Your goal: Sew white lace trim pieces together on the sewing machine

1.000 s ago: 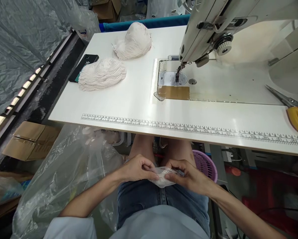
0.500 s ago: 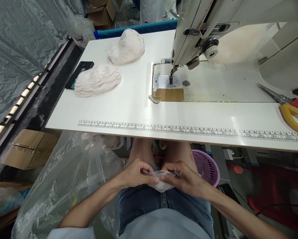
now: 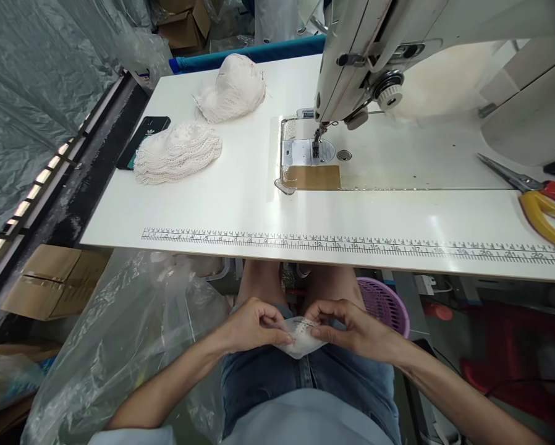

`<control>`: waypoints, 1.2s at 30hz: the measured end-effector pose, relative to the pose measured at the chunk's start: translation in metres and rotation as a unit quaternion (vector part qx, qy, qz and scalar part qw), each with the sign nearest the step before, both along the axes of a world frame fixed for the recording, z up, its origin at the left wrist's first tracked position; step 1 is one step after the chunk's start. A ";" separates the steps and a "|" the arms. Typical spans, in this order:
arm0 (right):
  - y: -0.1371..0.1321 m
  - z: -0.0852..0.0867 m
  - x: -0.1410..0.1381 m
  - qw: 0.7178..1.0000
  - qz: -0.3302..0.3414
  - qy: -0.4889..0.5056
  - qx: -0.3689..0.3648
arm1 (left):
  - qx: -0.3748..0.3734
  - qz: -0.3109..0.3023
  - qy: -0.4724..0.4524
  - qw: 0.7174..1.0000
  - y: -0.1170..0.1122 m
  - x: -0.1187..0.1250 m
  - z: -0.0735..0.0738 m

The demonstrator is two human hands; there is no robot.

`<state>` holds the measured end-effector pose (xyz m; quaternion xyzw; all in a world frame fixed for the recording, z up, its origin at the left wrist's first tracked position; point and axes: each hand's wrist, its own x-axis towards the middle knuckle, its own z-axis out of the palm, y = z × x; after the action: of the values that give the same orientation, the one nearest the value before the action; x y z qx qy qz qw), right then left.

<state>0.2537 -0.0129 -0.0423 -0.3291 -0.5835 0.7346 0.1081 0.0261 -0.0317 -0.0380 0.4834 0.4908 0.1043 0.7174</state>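
Left hand (image 3: 253, 324) and right hand (image 3: 348, 327) pinching white fabric (image 3: 300, 341) between them (over denim shorts (image 3: 268, 380)).

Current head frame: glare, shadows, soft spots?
Head view: glare patches on the white tabletop, highlights on the clear plastic, lower left; head view, lower right: heavy shadow, the red object there too dark to identify; head view, lower centre: the sheer white fabric between left hand and right hand shows little fine detail.
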 end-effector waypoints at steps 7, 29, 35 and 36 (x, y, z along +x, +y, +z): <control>-0.003 -0.004 0.000 0.999 0.021 -0.032 0.013 | 0.035 -0.012 0.010 0.999 -0.001 -0.001 -0.001; -0.010 0.003 -0.010 0.995 -0.003 -0.081 0.052 | -0.005 0.002 -0.012 1.000 -0.001 0.009 0.002; -0.008 -0.007 -0.007 0.995 0.028 -0.084 0.052 | 0.005 -0.002 0.007 1.000 -0.002 0.004 -0.002; -0.009 -0.009 -0.007 0.996 0.026 -0.073 0.049 | 0.004 0.000 0.009 1.000 -0.003 0.003 -0.003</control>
<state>0.2464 -0.0216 -0.0516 -0.3610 -0.6333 0.6817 0.0621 0.0291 -0.0345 -0.0414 0.4876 0.4969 0.1016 0.7107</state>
